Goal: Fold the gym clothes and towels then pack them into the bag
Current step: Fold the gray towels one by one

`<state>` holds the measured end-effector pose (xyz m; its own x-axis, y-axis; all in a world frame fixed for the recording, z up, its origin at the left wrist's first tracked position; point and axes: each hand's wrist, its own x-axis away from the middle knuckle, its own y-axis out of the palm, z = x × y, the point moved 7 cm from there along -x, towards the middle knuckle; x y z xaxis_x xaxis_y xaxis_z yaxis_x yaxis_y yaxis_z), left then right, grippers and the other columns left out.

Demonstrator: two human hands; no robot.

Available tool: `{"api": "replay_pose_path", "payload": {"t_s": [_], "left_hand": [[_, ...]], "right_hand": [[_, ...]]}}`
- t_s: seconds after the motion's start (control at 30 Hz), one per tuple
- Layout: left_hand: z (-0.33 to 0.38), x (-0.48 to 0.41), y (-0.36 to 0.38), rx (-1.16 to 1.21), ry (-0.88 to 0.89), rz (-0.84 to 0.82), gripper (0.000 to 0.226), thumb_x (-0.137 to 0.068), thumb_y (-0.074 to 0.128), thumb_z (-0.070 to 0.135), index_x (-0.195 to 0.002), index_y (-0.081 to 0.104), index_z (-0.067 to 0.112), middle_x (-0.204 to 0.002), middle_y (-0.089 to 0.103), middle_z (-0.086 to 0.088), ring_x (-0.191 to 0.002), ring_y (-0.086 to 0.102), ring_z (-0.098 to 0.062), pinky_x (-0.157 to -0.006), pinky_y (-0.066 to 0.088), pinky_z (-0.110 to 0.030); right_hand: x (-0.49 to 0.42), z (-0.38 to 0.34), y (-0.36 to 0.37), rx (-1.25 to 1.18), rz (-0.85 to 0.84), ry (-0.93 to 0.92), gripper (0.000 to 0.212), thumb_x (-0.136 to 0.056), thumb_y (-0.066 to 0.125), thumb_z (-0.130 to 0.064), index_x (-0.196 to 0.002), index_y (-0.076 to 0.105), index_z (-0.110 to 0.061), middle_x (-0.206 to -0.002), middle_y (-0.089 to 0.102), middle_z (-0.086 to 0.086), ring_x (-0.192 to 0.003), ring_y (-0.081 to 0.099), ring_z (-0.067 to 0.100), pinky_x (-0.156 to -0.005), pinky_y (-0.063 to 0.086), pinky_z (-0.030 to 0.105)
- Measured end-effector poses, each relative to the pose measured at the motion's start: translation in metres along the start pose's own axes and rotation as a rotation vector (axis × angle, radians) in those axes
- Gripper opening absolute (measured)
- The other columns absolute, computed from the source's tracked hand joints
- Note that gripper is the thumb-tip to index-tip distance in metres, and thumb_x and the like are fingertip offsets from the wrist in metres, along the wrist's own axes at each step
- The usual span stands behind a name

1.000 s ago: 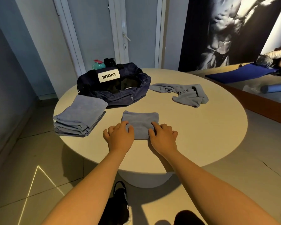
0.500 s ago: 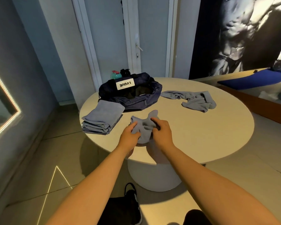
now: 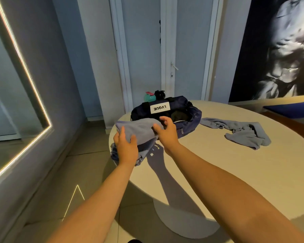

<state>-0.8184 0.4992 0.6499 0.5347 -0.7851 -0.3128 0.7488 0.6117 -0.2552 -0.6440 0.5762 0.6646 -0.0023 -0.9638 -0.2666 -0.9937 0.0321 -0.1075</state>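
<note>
Gripped a folded towel (image 3: 139, 131) with the left hand (image 3: 125, 149), fingers and thumb curled onto its near side. Set the right hand (image 3: 166, 133) at the towel's right end, thumb against the cloth, fingers spread and loosely curved above it. Could not tell whether that hand pinched the cloth or only touched it.

Held the towel in the air over the left edge of the round table (image 3: 209, 172), just above a stack of folded towels (image 3: 115, 155) and just in front of the bag (image 3: 191, 118). Found the towel soft and matte, blue-grey, a thick flattened bundle with rounded folds, darker in shadow underneath. Found the stack below in the same colour and nap.

Noted a smooth, pale beige tabletop on a thick central pedestal. Behind the hands, found the bag open: dark navy fabric, slouched, with a white label reading LVQUE upside down. To its right, well apart from the hands, made out an unfolded towel (image 3: 244, 134), crumpled, of the same blue-grey cloth. Behind the bag, made out a teal bottle (image 3: 149, 97) with a pink cap and a black bottle (image 3: 159, 94) beside it.
</note>
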Motion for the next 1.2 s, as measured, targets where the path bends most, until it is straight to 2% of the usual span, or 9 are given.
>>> {"api": "replay_pose_path", "payload": {"t_s": [0.13, 0.37, 0.53, 0.63, 0.73, 0.87, 1.0, 1.13, 1.2], "left_hand": [[-0.031, -0.003, 0.009, -0.008, -0.163, -0.034, 0.067, -0.104, 0.051, 0.017, -0.160, 0.015, 0.014, -0.166, -0.002, -0.011, -0.145, 0.029, -0.033, -0.105, 0.037, -0.037], [-0.034, -0.005, 0.009, -0.021, -0.043, 0.031, 0.040, -0.099, 0.057, 0.011, -0.137, 0.052, 0.020, -0.147, 0.034, -0.011, -0.098, 0.044, -0.014, -0.073, 0.034, -0.012], [-0.029, -0.011, 0.019, -0.011, 0.113, -0.012, 0.034, -0.097, 0.063, 0.019, -0.131, 0.058, 0.023, -0.130, 0.038, -0.001, -0.103, 0.049, 0.002, -0.086, 0.044, -0.013], [-0.050, -0.014, 0.028, -0.206, 0.007, -0.007, 0.020, -0.095, 0.062, 0.033, -0.115, 0.064, 0.029, -0.119, 0.040, -0.005, -0.115, 0.049, -0.032, -0.097, 0.044, -0.039], [-0.054, -0.012, 0.020, -0.469, 0.058, 0.117, 0.026, -0.087, 0.066, 0.038, -0.113, 0.061, 0.041, -0.124, 0.036, -0.001, -0.119, 0.037, -0.034, -0.105, 0.036, -0.051], [-0.039, -0.013, 0.028, -0.630, 0.338, 0.090, 0.038, -0.095, 0.061, 0.027, -0.133, 0.060, 0.033, -0.158, 0.031, 0.000, -0.145, 0.023, -0.029, -0.119, 0.017, -0.053], [-0.064, -0.027, 0.036, -0.644, 0.068, -0.183, 0.045, -0.106, 0.036, 0.043, -0.150, 0.041, 0.033, -0.167, 0.019, 0.002, -0.155, 0.004, -0.020, -0.124, 0.002, -0.049], [-0.062, -0.031, 0.037, -0.768, 0.055, -0.251, 0.050, -0.104, 0.039, 0.047, -0.152, 0.037, 0.032, -0.166, 0.020, -0.001, -0.155, 0.004, -0.024, -0.124, 0.004, -0.051], [-0.054, -0.030, 0.038, -0.816, 0.052, -0.230, 0.048, -0.104, 0.042, 0.038, -0.151, 0.039, 0.030, -0.167, 0.017, -0.005, -0.155, -0.001, -0.025, -0.123, -0.005, -0.052]], "right_hand": [[-0.004, 0.049, 0.034, 0.023, -0.134, 0.328, 0.067, -0.093, 0.066, -0.040, -0.150, 0.032, -0.031, -0.141, 0.033, 0.006, -0.111, 0.049, 0.033, -0.093, 0.048, 0.046], [-0.017, 0.051, 0.060, 0.144, -0.177, 0.077, 0.035, -0.096, 0.059, -0.016, -0.131, 0.059, -0.021, -0.120, 0.064, 0.006, -0.103, 0.061, 0.026, -0.088, 0.052, 0.038], [-0.037, 0.034, 0.054, 0.179, -0.057, -0.107, 0.021, -0.098, 0.051, -0.009, -0.114, 0.065, -0.007, -0.072, 0.055, 0.015, -0.060, 0.046, 0.022, -0.056, 0.036, 0.033], [-0.039, 0.060, 0.061, 0.312, -0.193, 0.158, 0.044, -0.099, 0.054, -0.025, -0.141, 0.051, -0.013, -0.119, 0.054, 0.019, -0.099, 0.056, 0.032, -0.079, 0.045, 0.036], [-0.027, 0.075, 0.058, 0.469, -0.276, 0.270, 0.065, -0.094, 0.058, -0.036, -0.154, 0.033, -0.029, -0.151, 0.024, 0.014, -0.128, 0.040, 0.041, -0.102, 0.042, 0.042], [-0.024, 0.059, 0.052, 0.549, -0.104, -0.007, 0.047, -0.096, 0.058, -0.030, -0.141, 0.051, -0.018, -0.143, 0.032, 0.012, -0.125, 0.041, 0.034, -0.098, 0.038, 0.033], [-0.018, 0.077, 0.065, 0.623, -0.273, 0.067, 0.042, -0.102, 0.044, -0.037, -0.142, 0.052, -0.026, -0.143, 0.039, 0.007, -0.126, 0.046, 0.033, -0.105, 0.041, 0.045], [-0.016, 0.082, 0.067, 0.560, -0.336, -0.007, 0.020, -0.086, 0.038, -0.043, -0.078, 0.056, -0.050, -0.093, 0.050, 0.008, -0.079, 0.048, 0.025, -0.069, 0.042, 0.038], [-0.008, 0.075, 0.055, 0.534, -0.346, 0.009, 0.026, -0.093, 0.047, -0.025, -0.101, 0.069, -0.038, -0.106, 0.061, 0.011, -0.092, 0.057, 0.028, -0.079, 0.049, 0.044]]}}
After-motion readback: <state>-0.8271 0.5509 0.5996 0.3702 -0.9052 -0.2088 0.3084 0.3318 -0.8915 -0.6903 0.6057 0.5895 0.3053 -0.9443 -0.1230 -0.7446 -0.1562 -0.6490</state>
